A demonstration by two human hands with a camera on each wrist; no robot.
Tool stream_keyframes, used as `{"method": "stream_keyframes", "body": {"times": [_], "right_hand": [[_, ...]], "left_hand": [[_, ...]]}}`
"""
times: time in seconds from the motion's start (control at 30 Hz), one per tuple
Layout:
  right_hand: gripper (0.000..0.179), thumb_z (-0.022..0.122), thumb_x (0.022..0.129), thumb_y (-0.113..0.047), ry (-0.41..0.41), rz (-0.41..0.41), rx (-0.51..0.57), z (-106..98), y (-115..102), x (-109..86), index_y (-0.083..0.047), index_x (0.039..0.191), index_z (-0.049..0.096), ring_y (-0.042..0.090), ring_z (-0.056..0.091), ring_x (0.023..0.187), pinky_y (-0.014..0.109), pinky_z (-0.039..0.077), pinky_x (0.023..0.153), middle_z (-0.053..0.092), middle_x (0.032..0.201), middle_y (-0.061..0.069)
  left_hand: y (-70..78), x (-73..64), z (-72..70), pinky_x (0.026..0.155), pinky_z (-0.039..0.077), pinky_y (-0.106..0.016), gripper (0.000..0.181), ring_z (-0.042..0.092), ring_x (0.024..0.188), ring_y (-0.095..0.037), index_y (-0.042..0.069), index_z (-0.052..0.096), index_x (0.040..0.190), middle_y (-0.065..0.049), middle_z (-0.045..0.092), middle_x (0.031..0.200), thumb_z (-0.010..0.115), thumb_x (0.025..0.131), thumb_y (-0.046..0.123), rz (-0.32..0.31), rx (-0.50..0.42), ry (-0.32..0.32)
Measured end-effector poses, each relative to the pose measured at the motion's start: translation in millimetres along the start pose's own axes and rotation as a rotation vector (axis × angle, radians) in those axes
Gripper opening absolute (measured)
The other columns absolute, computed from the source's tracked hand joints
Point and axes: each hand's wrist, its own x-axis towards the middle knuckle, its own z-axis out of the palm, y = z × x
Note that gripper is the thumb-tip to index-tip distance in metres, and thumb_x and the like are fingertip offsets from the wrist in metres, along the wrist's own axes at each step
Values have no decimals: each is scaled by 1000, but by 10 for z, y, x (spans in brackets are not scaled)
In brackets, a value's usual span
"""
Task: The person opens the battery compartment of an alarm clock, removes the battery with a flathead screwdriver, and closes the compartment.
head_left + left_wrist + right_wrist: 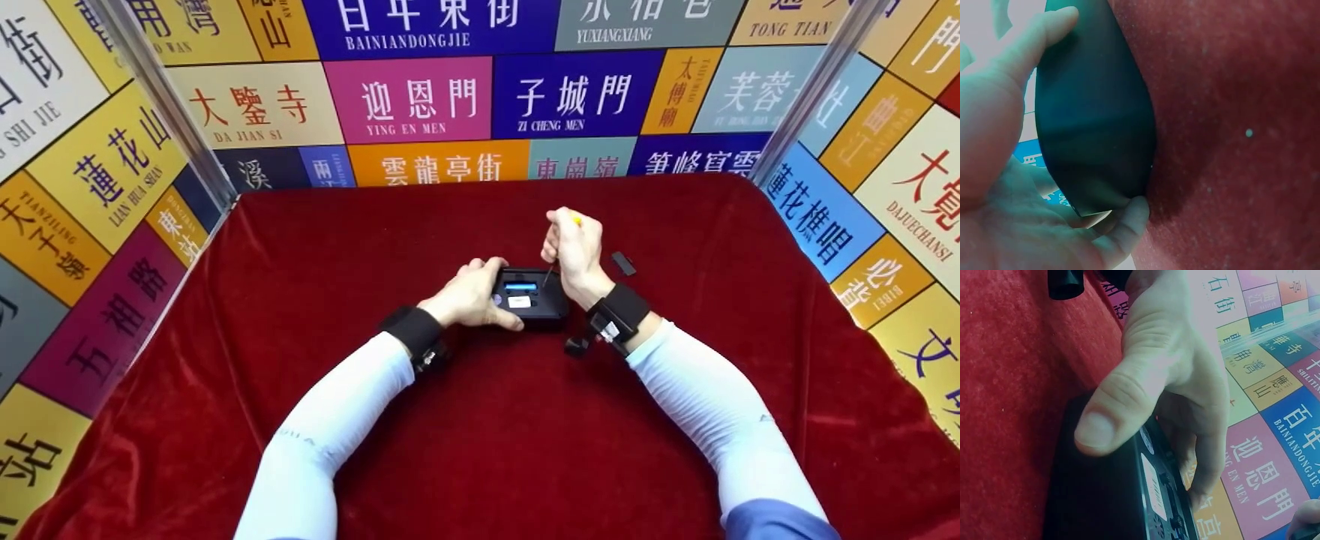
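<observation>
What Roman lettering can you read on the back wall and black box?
"BAINIANDONGJIE": top blue panel
"YUXIANGXIANG": gray panel
"TONG TIAN": tan panel
"DA JIAN SI": cream panel
"YING EN MEN": pink panel
"ZI CHENG MEN": middle blue panel
Other Roman lettering there: cut off, small or blurred.
Black box: white label, round sticker too small.

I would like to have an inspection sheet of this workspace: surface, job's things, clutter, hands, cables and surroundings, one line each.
Surface: dark red velvety cloth, creased in places.
Job's things: black box-shaped plastic-looking device with bright blue strip-shaped part and white rectangular label on its upper face; yellow-ended thin-shafted tool pointing down at it, contact too small to tell.
Clutter: small black rectangular piece, loose on the cloth to the device's right.
Hands: left hand grips the device; right hand grips the tool.
Cables: nothing seen.
Surroundings: multicoloured panels with Chinese characters, behind and on both sides.
</observation>
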Motion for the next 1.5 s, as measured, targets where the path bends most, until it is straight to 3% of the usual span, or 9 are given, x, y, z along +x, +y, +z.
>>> {"method": "stream_keyframes", "body": {"times": [0.63, 0.87, 1.1, 1.3, 1.5], "right_hand": [[47, 55, 104, -7, -16, -11, -4, 37, 64, 23, -17, 59, 46, 10, 38, 45, 24, 33, 49, 39, 47, -6], [50, 56, 105, -7, -19, -2, -17, 23, 95, 12, -17, 58, 45, 12, 37, 46, 26, 33, 50, 39, 47, -6], [48, 59, 104, -7, -47, 4, -78, 67, 104, -10, -18, 59, 47, 10, 39, 46, 24, 34, 51, 40, 47, -8], [40, 62, 105, -8, -74, 19, -130, 148, 125, -59, -11, 66, 51, 7, 37, 45, 23, 31, 50, 41, 49, -8], [50, 62, 106, -14, -95, 48, -131, 156, 147, -60, -16, 59, 46, 7, 33, 45, 22, 30, 50, 37, 49, -9]], "left_hand": [[-23, 57, 36, 114, 56, -52, 111, 61, 133, -40, 9, 48, 161, -22, 60, 142, 103, 73, 49, 19, 12, 12], [6, 37, 25, 118, 54, -53, 112, 60, 137, -43, 9, 46, 163, -24, 59, 146, 103, 75, 48, 12, 18, -7], [19, 23, 7, 118, 54, -54, 112, 60, 137, -42, 10, 46, 163, -23, 59, 145, 104, 75, 49, 7, 13, -3], [9, 14, -6, 118, 54, -53, 113, 59, 137, -42, 10, 46, 164, -23, 59, 145, 104, 75, 49, 4, 11, -1], [-5, 13, 10, 117, 55, -53, 112, 60, 136, -42, 9, 47, 163, -23, 60, 143, 104, 75, 49, 6, 14, 0]]}}
